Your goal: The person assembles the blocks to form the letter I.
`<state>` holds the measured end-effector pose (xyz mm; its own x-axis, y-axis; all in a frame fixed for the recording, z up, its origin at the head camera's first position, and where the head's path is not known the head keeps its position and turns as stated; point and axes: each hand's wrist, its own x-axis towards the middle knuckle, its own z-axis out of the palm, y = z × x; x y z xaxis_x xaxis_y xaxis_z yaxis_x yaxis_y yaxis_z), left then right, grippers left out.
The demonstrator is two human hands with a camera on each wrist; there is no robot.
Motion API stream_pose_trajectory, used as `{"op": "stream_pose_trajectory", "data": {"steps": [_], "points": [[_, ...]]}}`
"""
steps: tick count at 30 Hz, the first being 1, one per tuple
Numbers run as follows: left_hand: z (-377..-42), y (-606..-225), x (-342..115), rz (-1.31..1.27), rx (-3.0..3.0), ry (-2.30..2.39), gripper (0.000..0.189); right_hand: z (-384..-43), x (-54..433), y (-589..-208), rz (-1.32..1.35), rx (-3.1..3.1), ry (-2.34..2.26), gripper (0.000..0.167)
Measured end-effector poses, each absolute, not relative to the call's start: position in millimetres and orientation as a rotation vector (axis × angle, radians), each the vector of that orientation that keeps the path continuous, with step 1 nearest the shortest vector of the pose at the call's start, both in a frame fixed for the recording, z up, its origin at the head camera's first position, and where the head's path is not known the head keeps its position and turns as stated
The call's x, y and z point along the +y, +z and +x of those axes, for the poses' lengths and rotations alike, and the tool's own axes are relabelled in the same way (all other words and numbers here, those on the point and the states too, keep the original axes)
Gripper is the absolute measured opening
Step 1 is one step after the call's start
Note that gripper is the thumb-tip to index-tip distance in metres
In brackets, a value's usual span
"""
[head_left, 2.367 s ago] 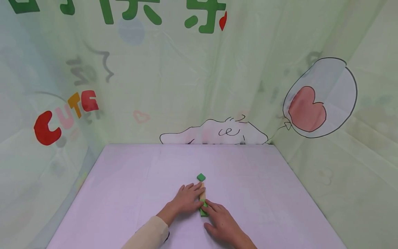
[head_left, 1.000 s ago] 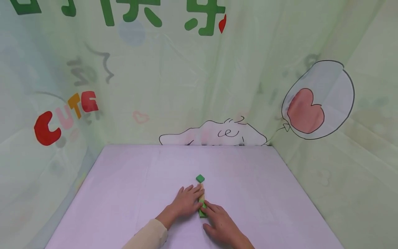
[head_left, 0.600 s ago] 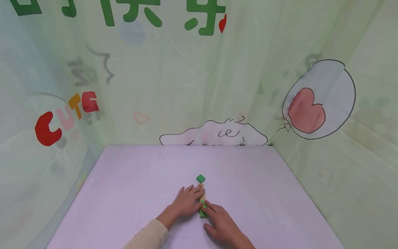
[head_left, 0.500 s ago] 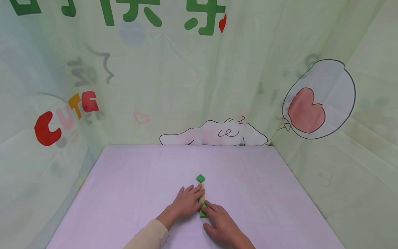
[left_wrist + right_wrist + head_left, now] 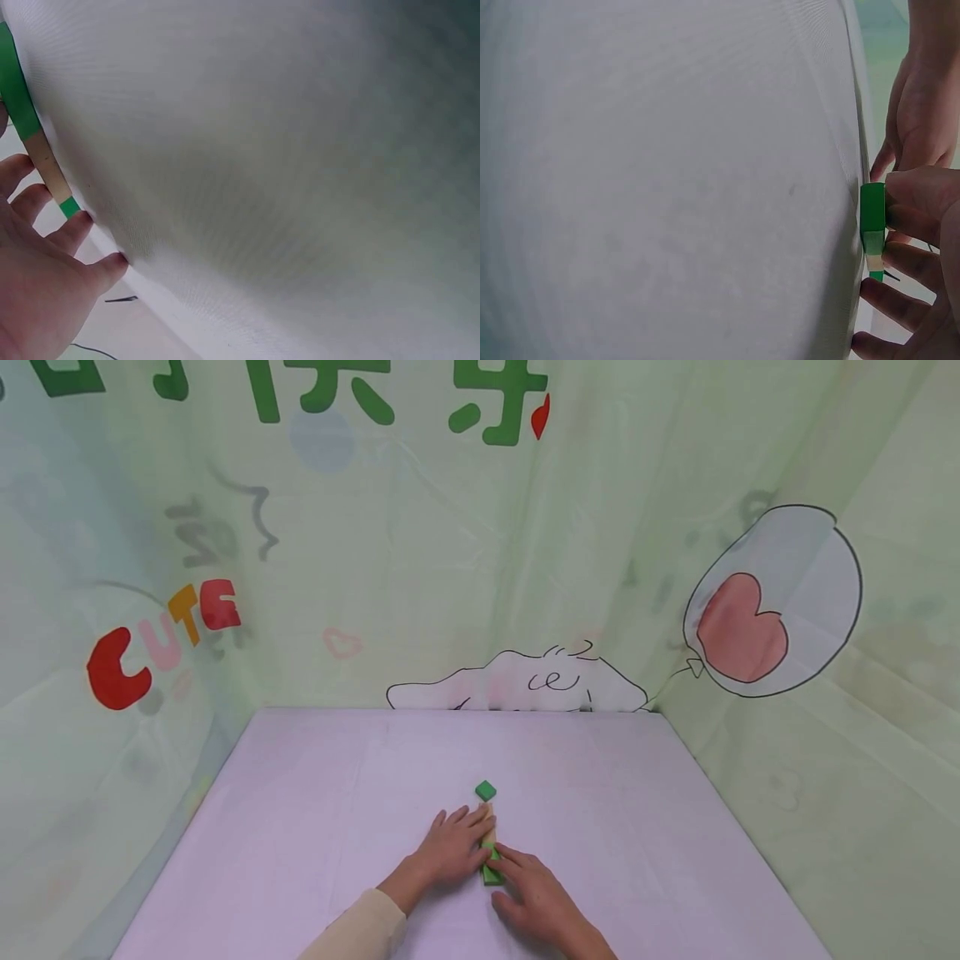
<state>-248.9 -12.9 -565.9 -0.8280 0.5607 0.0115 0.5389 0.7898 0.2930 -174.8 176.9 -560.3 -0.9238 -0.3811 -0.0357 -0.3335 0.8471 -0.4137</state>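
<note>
In the head view, a row of flat wooden blocks runs away from the person on the lilac table. A green diamond-shaped block [image 5: 486,791] lies at the far end. Behind it comes a plain wood block [image 5: 51,166], partly covered by the fingers of my left hand [image 5: 452,847]. At the near end sits a green block [image 5: 492,877], also seen as a green block [image 5: 872,206] in the right wrist view. My left hand spreads its fingers over the row's left side, thumb near the green part. My right hand [image 5: 538,897] touches the right side with extended fingers, its thumb apart.
The lilac tabletop [image 5: 315,793] reaches back to a pale green printed curtain [image 5: 450,543]. More curtain [image 5: 825,760] hangs along the right side, and the left side is curtained too. A light sleeve [image 5: 363,927] covers the left forearm.
Both hands keep almost the same place on the blocks, and the row looks unchanged. Only a slight shift of the head view shows.
</note>
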Motion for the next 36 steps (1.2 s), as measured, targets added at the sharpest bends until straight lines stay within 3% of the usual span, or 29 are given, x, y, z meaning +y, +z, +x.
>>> {"op": "stream_pose_trajectory", "data": {"steps": [17, 36], "points": [[-250, -570, -12, 0.908, 2.929, 0.424, 0.056, -182, 176, -556, -0.487, 2.963, -0.737, 0.042], [-253, -574, -13, 0.898, 2.916, 0.456, 0.054, -195, 177, -556, -0.456, 3.154, -0.671, 0.053]]}}
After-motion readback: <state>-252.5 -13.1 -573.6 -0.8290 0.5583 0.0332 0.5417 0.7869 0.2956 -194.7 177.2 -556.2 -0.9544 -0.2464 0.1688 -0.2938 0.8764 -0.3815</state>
